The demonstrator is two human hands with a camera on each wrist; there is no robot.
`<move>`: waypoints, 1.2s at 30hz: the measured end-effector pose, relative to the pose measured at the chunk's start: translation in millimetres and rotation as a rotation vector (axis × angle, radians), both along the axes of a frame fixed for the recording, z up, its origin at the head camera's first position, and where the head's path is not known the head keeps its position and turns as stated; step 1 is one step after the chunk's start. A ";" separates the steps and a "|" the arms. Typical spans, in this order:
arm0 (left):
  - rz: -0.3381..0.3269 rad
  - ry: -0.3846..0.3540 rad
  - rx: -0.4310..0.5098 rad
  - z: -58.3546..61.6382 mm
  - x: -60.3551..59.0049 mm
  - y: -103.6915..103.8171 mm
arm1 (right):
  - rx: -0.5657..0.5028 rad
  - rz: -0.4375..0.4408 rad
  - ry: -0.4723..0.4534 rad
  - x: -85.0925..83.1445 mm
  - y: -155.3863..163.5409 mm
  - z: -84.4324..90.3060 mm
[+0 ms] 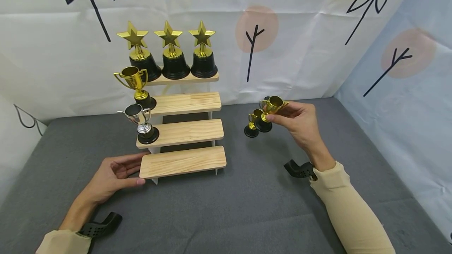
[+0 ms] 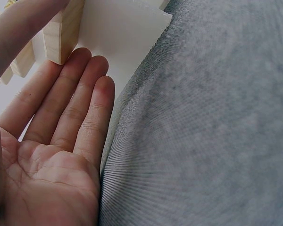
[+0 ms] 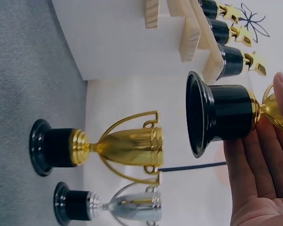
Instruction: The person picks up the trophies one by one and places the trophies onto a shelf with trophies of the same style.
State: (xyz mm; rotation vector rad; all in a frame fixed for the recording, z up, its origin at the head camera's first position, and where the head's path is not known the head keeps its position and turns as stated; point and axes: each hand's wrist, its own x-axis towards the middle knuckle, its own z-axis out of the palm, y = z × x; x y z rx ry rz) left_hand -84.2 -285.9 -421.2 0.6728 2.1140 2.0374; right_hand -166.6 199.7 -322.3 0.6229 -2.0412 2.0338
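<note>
While the right hand [image 1: 300, 122] holds a small gold cup [image 1: 270, 111] up off the grey tabletop [image 1: 247, 207], the left hand [image 1: 111, 175] rests beside the wooden step shelf [image 1: 183, 132]. The right fingers [image 3: 266, 155] are curled and pinch the gold cup near its stem, and its black base hangs free in the air. Another gold cup [image 1: 252, 124] stands on the tabletop just beside it. The right wrist view also shows a silver cup [image 3: 111, 207] standing near that one.

The left fingers [image 2: 80, 108] are straight and loose. They hold nothing. Their tips touch the left end of the lowest step.

A silver cup on the shelf [image 1: 141, 124] stands on the second step from the bottom, at its left end. A big gold cup [image 1: 135, 85] stands on the step above that. Three gold star trophies [image 1: 171, 52] stand in a row on the top step. A white sheet with black drawings [image 1: 282, 30] hangs behind it all.
</note>
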 end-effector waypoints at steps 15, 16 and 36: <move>-0.029 0.014 0.044 -1.2 -0.3 0.4 | -0.065 0.095 0.040 -6.3 -20.7 22.6; -0.029 0.015 0.046 -1.3 -0.4 0.5 | -0.066 0.095 0.046 -6.7 -22.0 23.8; -0.025 0.008 0.035 -2.1 -0.9 -0.1 | -0.021 0.070 0.065 -11.0 -51.6 42.9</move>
